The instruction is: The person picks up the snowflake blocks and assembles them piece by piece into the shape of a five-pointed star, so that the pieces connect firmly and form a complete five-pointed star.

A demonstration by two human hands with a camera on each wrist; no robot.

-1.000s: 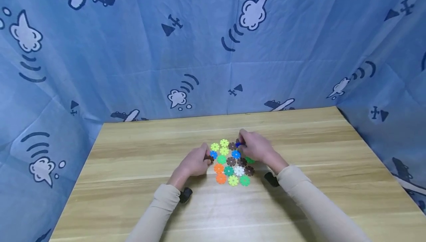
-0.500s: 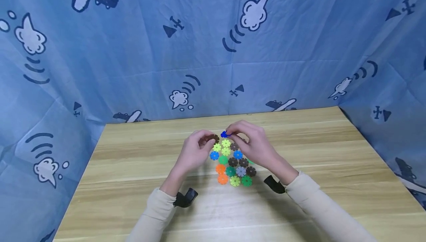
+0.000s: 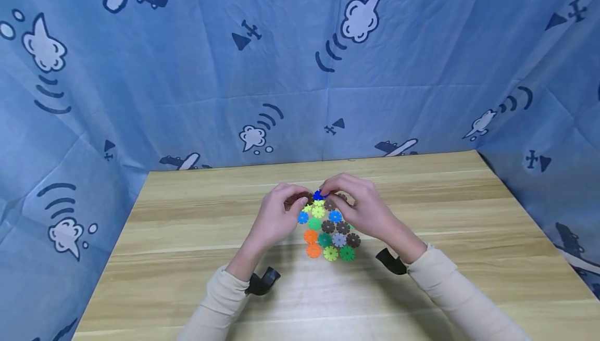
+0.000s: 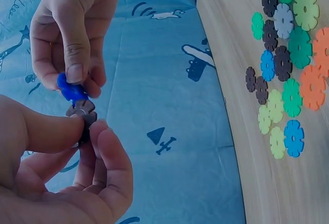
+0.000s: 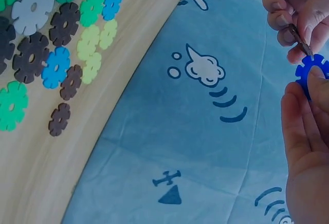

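My left hand point(image 3: 277, 213) pinches a brown notched disc point(image 4: 85, 115) between thumb and fingers. Facing it, my right hand point(image 3: 360, 200) pinches a dark blue notched disc point(image 5: 310, 75) the same way. Both discs are held above the table, and their edges meet, the blue one at an angle to the brown one. How deeply the notches are engaged is hard to tell. Below the hands lie several loose notched discs, among them a grey-white disc point(image 3: 339, 240), an orange disc point(image 3: 313, 250) and a light blue disc point(image 5: 55, 67).
The discs lie flat in a close group on the wooden table point(image 3: 197, 257). A blue printed curtain point(image 3: 290, 60) hangs behind the table and at both sides. Each wrist wears a black strap mount, such as the left wrist mount point(image 3: 263, 281).
Both hands have lifted from the group of discs and come together, the left with the brown disc, the right with the blue one. The two discs, apart half a second ago, now meet.
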